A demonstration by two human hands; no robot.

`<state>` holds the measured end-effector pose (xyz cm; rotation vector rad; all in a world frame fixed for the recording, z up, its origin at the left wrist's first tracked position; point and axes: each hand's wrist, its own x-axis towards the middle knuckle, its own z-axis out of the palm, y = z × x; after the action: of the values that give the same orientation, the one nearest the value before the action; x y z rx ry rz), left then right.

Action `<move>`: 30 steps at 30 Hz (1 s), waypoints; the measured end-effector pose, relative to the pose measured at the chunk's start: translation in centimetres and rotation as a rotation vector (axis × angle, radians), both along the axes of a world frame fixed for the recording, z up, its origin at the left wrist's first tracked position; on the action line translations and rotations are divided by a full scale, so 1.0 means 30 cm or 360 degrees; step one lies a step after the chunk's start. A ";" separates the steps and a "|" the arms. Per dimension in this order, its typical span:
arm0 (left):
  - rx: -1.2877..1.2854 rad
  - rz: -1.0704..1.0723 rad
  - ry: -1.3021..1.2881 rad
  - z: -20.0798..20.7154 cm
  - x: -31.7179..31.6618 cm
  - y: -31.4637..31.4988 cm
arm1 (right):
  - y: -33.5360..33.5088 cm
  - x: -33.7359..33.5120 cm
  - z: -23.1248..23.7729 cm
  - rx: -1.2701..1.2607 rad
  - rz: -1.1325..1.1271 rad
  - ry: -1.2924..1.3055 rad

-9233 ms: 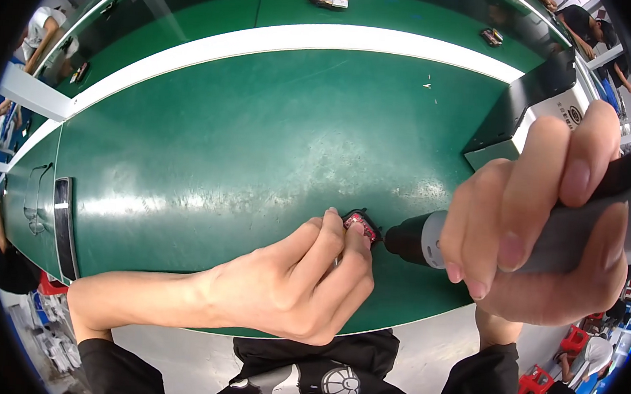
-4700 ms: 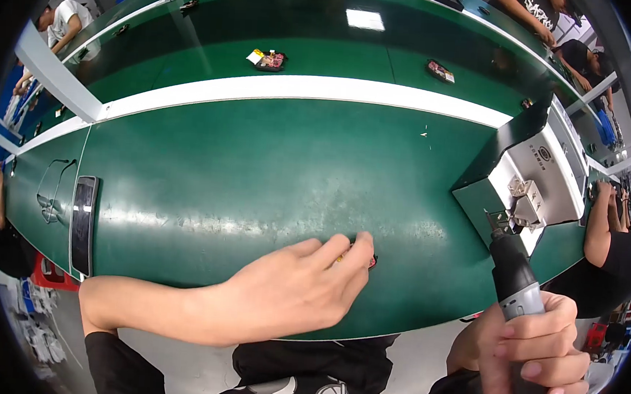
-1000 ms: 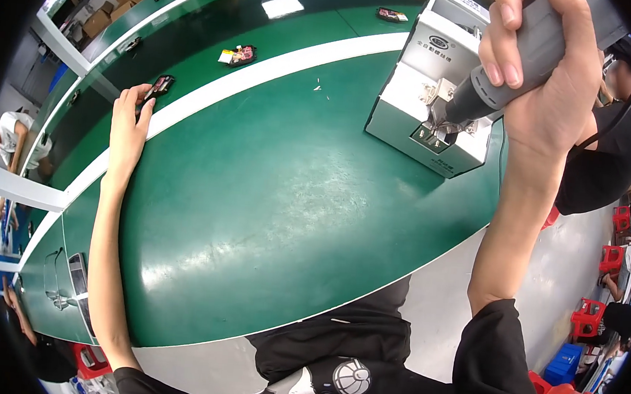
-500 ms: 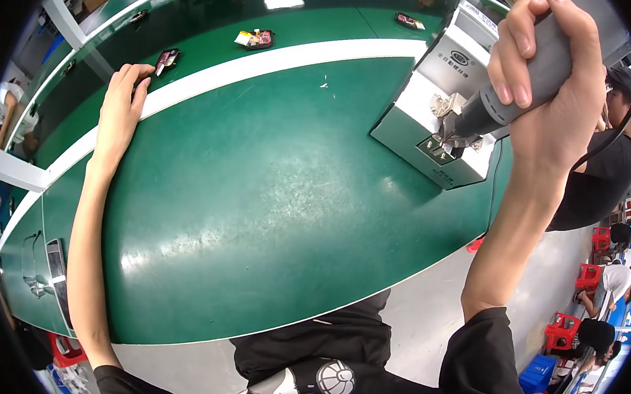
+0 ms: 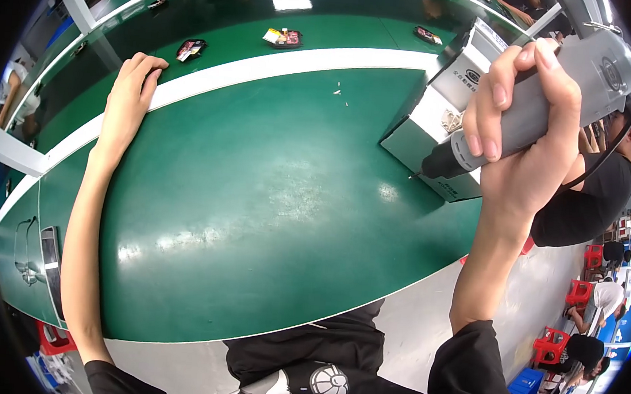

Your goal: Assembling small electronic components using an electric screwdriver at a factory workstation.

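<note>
My right hand is wrapped round a grey electric screwdriver with a black nose and a cord. Its thin tip points down and left, just in front of a white-and-grey screw feeder box. Whether a screw sits on the tip is too small to tell. Part of the feeder is hidden behind the tool and hand. On the far left, my left hand rests with fingers stretched over the white rail, holding nothing. Beyond its fingertips lies a small black-cased part on the green belt.
More black-cased parts lie along the belt. Tiny white scraps dot the green table. A phone and glasses lie at the left. Beside my right arm sits a person in black; red stools stand behind.
The screwdriver has come out of the feeder's front opening and moved left and nearer, its tip now exposed. The nearest belt part is slightly farther from my left fingertips. The view has shifted slightly.
</note>
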<state>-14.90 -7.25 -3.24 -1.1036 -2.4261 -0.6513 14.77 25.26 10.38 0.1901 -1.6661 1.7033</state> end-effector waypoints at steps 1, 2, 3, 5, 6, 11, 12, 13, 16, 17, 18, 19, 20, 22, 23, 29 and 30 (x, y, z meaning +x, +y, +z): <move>0.0003 0.0016 -0.0001 -0.002 0.000 -0.001 | -0.015 -0.005 0.003 0.0040 -0.0077 -0.0066; 0.0009 0.0020 -0.0019 -0.007 0.000 -0.005 | -0.020 -0.012 -0.004 0.0006 -0.0060 -0.0063; 0.0019 0.0035 -0.0037 -0.010 0.001 -0.013 | -0.025 -0.018 -0.005 0.0013 -0.0028 -0.0064; 0.0007 0.0092 -0.0037 -0.014 -0.001 -0.029 | -0.048 -0.029 -0.009 -0.0041 0.0188 0.0024; 0.0001 0.0067 0.0000 -0.015 -0.001 -0.033 | -0.072 -0.031 -0.016 -0.0094 0.0388 0.0168; 0.0102 -0.0069 0.0150 0.015 -0.010 0.016 | -0.197 0.045 0.013 0.0738 0.0405 0.0826; 0.0055 -0.0015 0.0128 -0.004 -0.005 -0.024 | -0.196 0.030 -0.034 0.1034 0.0326 0.0901; 0.0006 0.0034 0.0105 -0.026 0.002 -0.068 | -0.224 0.008 -0.101 0.1216 0.0210 0.0981; 0.0017 0.0033 0.0092 -0.040 -0.001 -0.087 | -0.285 -0.098 -0.199 0.1792 0.0584 0.1075; 0.0030 -0.0004 0.0072 -0.029 -0.013 -0.058 | -0.286 -0.110 -0.212 0.2065 0.0585 0.1042; 0.0049 -0.0008 0.0113 -0.022 -0.014 -0.049 | -0.269 -0.156 -0.251 0.2284 0.0629 0.1277; 0.0072 -0.0022 0.0138 -0.017 -0.001 -0.039 | -0.260 -0.178 -0.299 0.2449 0.0550 0.1421; 0.0048 -0.0039 0.0136 -0.005 0.008 -0.035 | -0.255 -0.186 -0.317 0.2427 0.0527 0.1410; 0.0078 -0.0184 0.0319 0.040 0.049 -0.037 | -0.250 -0.203 -0.342 0.2366 0.0440 0.1369; 0.0041 -0.0188 0.0311 0.043 0.071 -0.032 | -0.251 -0.209 -0.343 0.2341 0.0405 0.1342; 0.0929 -0.1331 -0.0697 0.229 0.643 0.150 | -0.195 -0.225 -0.328 0.2183 0.0572 0.1222; 0.0961 -0.1592 -0.1389 0.272 0.714 0.172 | -0.187 -0.226 -0.348 0.2322 0.0383 0.1133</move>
<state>6.53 -2.08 4.93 -1.9578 -1.7336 -2.3803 7.97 19.65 -0.05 1.4831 -1.9525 0.1207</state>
